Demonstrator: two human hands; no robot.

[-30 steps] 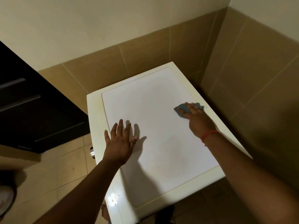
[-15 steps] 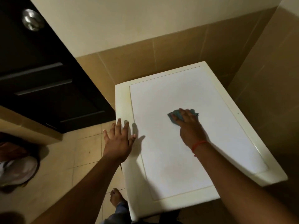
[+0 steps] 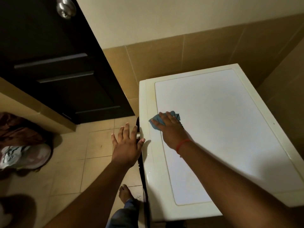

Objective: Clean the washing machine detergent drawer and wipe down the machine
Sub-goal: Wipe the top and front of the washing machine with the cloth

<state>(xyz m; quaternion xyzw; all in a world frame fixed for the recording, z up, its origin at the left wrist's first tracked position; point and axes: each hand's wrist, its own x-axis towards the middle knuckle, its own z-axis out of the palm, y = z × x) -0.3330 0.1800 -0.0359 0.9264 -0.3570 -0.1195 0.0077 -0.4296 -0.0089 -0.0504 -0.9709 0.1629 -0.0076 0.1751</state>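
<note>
Blue cloth (image 3: 155, 121) is pressed onto the washing machine top (image 3: 230, 129) by the flat right hand (image 3: 171, 130); left hand (image 3: 126, 147) spread wide, holding nothing.

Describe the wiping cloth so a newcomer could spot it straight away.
Start at the cream washing machine in the tiled corner, its flat white top filling the right of the view. Near the top's left edge, the right hand presses flat on the blue cloth. It is the only blue, crumpled thing on that pale surface.

Dark door (image 3: 57, 83), round knob (image 3: 66, 9) — clothes heap (image 3: 19, 139) left.
</note>
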